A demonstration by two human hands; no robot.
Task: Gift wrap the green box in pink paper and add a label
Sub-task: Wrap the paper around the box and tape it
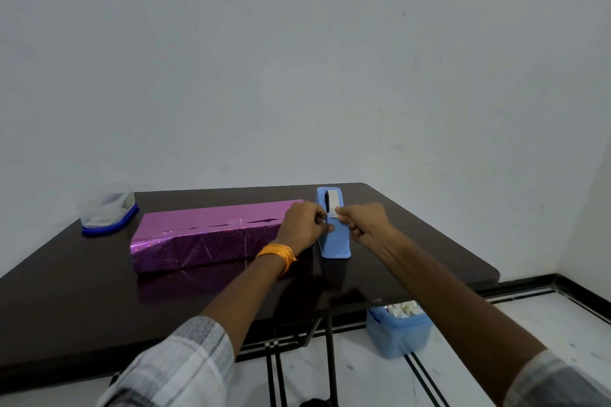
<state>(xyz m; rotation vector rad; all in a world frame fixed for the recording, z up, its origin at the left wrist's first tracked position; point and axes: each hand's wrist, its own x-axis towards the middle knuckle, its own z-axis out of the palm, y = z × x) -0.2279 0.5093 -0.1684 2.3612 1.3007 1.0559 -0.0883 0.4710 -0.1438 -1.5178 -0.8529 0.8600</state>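
Note:
A long box wrapped in shiny pink paper point(211, 235) lies on the dark table point(82, 307), with taped seams along its top. Just right of it stands a light blue holder point(337, 241) with a black pen and white label sheets in it. My left hand point(302, 228) and my right hand point(362, 221) meet above the holder and both pinch a small white label point(332, 215) between fingertips. An orange thread band circles my left wrist.
A clear plastic container with a blue lid point(107, 210) sits at the table's far left corner. On the tiled floor under the table's right edge stands a light blue tub point(398, 330) holding paper scraps. A white wall rises behind the table.

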